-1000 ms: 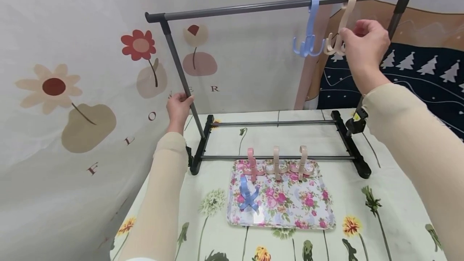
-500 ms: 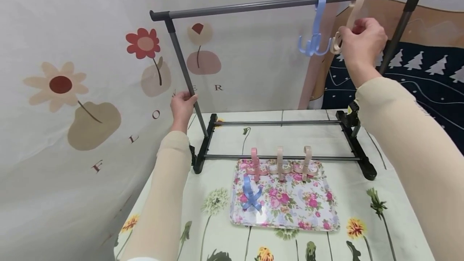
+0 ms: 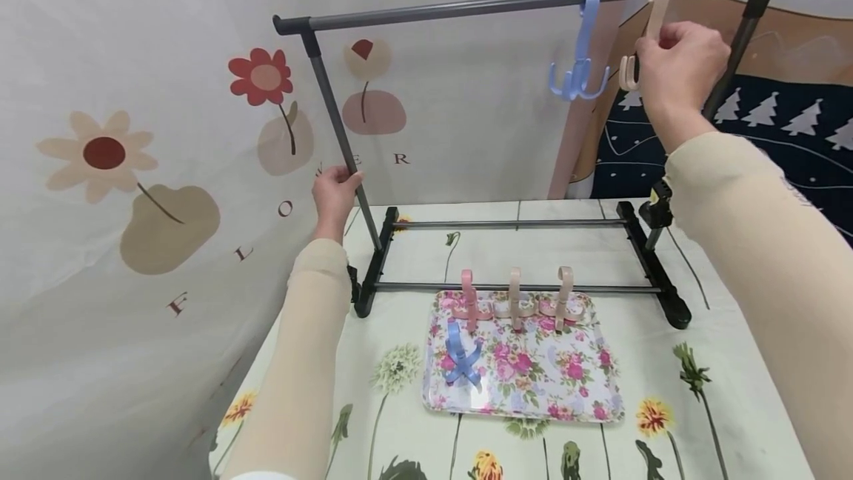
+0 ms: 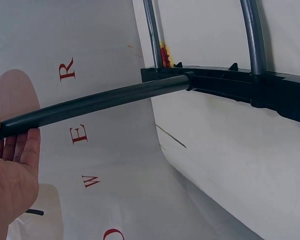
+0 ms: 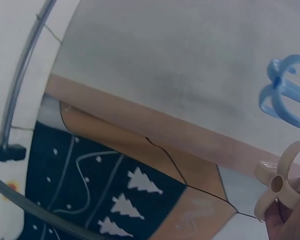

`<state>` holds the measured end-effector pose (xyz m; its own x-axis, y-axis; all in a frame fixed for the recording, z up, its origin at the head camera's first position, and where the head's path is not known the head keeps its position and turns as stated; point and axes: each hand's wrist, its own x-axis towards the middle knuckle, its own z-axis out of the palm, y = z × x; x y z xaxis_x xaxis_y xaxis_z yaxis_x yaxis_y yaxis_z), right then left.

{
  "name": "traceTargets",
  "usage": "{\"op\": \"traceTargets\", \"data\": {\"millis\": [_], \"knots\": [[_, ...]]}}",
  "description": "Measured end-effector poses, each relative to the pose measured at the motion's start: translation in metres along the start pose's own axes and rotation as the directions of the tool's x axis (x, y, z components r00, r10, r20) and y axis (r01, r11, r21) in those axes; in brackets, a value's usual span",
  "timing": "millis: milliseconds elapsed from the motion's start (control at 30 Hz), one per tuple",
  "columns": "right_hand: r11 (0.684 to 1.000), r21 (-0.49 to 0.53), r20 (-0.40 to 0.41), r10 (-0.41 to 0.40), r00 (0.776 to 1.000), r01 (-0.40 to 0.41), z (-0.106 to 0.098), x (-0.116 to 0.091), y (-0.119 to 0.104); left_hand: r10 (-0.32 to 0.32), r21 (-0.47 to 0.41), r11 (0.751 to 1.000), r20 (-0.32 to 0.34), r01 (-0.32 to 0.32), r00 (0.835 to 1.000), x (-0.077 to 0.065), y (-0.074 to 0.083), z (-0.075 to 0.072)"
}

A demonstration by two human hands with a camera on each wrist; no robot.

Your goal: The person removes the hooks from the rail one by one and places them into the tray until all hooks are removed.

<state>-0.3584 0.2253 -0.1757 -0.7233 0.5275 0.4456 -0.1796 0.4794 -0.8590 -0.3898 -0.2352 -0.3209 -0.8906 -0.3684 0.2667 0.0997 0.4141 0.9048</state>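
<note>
My left hand (image 3: 335, 202) holds the left upright (image 3: 333, 110) of a dark grey metal rack; the left wrist view shows its fingers (image 4: 31, 145) curled round that tube. At the upper right, my right hand (image 3: 683, 76) pinches a beige multi-prong hook (image 3: 661, 6) by its lower part. The hook's curved top stands over the rack's top bar (image 3: 453, 8), raised slightly above it. Left of it, a light blue hook (image 3: 581, 58) hangs on the bar. From below, the right wrist view shows the beige hook's prongs (image 5: 291, 197), partly hidden by my fingers.
A floral tray (image 3: 533, 384) lies at the rack's front, bearing a blue hook (image 3: 461, 361), a pink hook (image 3: 469, 306) and two beige hooks (image 3: 515, 302). The rack's black feet (image 3: 656, 272) stand on a flower-print tablecloth (image 3: 373, 435). Printed cloth hangs behind.
The beige hook in my right hand has risen a little against the top bar, and its prongs have turned. My left hand stays on the upright. The view has shifted slightly.
</note>
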Motion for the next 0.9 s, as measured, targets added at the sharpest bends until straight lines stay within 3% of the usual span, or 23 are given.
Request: {"op": "traceTargets", "data": {"millis": [500,633,733,900], "knots": [[0.963,-0.269,0.08,0.0,0.997,0.022,-0.015,0.001,-0.032,-0.002,0.018,1.0,0.017,0.002,1.0,0.004,-0.004,-0.005],[0.942,-0.329,0.096,-0.035,0.995,0.065,-0.016,0.0,-0.038,-0.012,0.023,1.0,0.023,0.011,1.0,0.003,-0.003,-0.007],[0.927,-0.361,0.104,-0.072,0.992,0.105,-0.016,-0.001,-0.043,-0.02,0.024,1.0,0.024,0.02,1.0,0.003,-0.002,-0.008],[0.926,-0.351,0.105,-0.107,0.989,0.137,-0.015,-0.004,-0.047,-0.017,0.011,1.0,0.024,0.016,1.0,0.004,-0.003,-0.007]]}}
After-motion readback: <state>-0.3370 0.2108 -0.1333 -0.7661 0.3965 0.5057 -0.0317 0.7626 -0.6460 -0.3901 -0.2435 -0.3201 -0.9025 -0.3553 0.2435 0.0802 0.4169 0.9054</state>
